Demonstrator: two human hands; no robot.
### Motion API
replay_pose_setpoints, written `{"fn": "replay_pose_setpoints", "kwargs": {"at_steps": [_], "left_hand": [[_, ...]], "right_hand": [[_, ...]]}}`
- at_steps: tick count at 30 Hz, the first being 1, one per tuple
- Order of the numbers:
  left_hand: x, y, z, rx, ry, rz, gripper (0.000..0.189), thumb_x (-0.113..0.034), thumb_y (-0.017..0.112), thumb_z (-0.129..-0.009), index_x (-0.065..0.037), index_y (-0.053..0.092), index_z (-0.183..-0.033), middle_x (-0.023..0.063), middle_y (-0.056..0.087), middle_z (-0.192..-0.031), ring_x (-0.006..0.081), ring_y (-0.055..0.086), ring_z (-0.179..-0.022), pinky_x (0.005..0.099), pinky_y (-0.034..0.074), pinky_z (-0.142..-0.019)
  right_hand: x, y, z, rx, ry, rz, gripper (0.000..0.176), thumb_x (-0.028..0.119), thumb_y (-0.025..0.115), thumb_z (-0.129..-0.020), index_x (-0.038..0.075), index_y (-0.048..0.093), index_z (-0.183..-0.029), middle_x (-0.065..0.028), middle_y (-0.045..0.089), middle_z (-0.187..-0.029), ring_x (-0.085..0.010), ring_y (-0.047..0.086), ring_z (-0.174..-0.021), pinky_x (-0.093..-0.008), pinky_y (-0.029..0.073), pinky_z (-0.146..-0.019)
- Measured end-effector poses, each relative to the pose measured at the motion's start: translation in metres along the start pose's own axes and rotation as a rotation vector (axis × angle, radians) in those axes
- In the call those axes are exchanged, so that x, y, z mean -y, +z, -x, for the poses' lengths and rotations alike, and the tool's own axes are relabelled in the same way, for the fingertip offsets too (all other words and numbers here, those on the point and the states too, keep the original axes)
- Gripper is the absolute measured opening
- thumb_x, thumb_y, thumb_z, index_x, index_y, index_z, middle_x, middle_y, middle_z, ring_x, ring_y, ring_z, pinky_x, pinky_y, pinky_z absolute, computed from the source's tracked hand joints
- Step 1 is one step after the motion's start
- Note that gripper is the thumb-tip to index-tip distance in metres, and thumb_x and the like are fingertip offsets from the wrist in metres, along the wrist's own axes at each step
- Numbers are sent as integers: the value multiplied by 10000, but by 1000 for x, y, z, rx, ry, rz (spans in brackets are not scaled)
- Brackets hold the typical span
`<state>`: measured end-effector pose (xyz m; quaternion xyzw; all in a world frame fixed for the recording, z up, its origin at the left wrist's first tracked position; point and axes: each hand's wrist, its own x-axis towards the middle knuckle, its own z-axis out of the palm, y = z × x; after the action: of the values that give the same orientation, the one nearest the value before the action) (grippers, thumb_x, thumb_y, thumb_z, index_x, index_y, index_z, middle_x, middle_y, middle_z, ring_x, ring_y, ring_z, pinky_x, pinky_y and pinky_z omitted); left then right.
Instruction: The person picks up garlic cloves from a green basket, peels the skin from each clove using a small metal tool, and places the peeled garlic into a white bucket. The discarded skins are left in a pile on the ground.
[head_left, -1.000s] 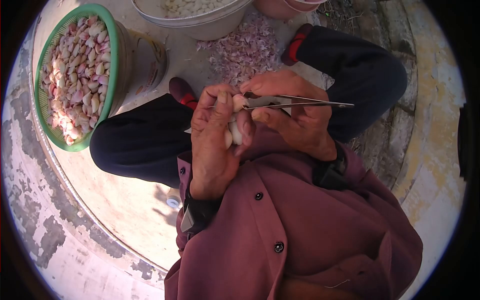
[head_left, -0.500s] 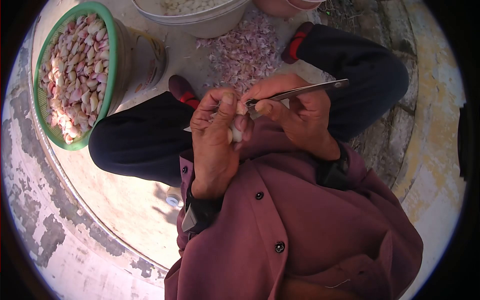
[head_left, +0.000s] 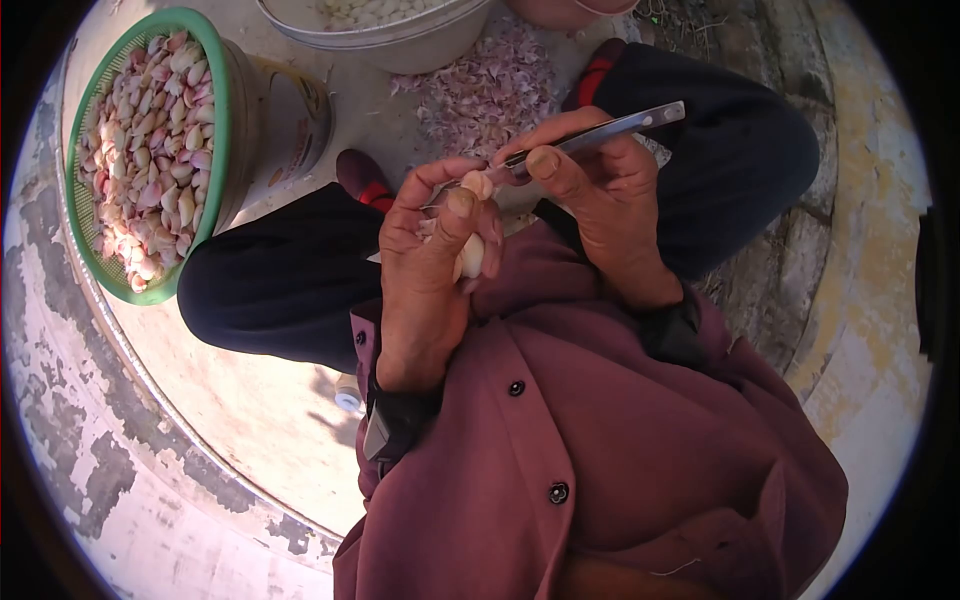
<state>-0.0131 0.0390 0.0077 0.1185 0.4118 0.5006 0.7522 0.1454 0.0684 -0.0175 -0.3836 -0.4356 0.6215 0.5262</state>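
Note:
My left hand point(head_left: 435, 260) is closed around garlic. One pinkish garlic clove point(head_left: 478, 184) pokes up between its thumb and forefinger, and a peeled white clove point(head_left: 471, 257) rests against the lower fingers. My right hand point(head_left: 600, 200) grips a small knife point(head_left: 610, 132); its metal handle slants up to the right. The blade end points at the clove and is partly hidden by the fingers. Between the two hands, the right fingertips are close to the clove, with what looks like a bit of skin there.
A green-rimmed basket point(head_left: 222, 130) of unpeeled garlic cloves sits atop a bucket point(head_left: 290, 115) at the left. Ahead stands a white basin point(head_left: 430, 45) holding peeled cloves. Loose garlic skins point(head_left: 490, 95) lie on the ground between my feet. A reddish tub point(head_left: 570, 10) shows at the top edge.
My right hand has turned and lifted slightly, so the knife handle sits higher and steeper. The clove in my left hand shows more clearly between thumb and forefinger.

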Motion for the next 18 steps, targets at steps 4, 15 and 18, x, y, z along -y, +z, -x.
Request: {"fn": "replay_pose_setpoints", "kwargs": {"at_steps": [4, 15, 18], "left_hand": [[7, 3, 0, -31, 89, -149, 278, -171, 676, -893, -32, 556, -1102, 53, 629, -774, 56, 509, -563, 161, 362, -483], [6, 1, -1, -96, 102, -263, 258, -77, 634, -906, -52, 575, -1156, 35, 636, -881, 39, 514, -597, 161, 365, -508], [6, -1, -2, -32, 126, -147, 310, -74, 632, -905, -51, 547, -1202, 42, 643, -881, 46, 523, -592, 163, 358, -499]], "right_hand": [[4, 5, 1, -8, 69, -82, 170, 142, 631, -924, -8, 609, -1001, -122, 684, -922, -147, 662, -857, -274, 536, -793], [5, 9, 5, 29, 68, -218, 121, 61, 656, -894, -6, 640, -993, -71, 681, -945, -100, 632, -862, -231, 519, -759], [6, 7, 2, -15, 105, -59, 172, 147, 644, -917, 3, 598, -997, -112, 676, -933, -137, 638, -883, -272, 509, -821]]}}
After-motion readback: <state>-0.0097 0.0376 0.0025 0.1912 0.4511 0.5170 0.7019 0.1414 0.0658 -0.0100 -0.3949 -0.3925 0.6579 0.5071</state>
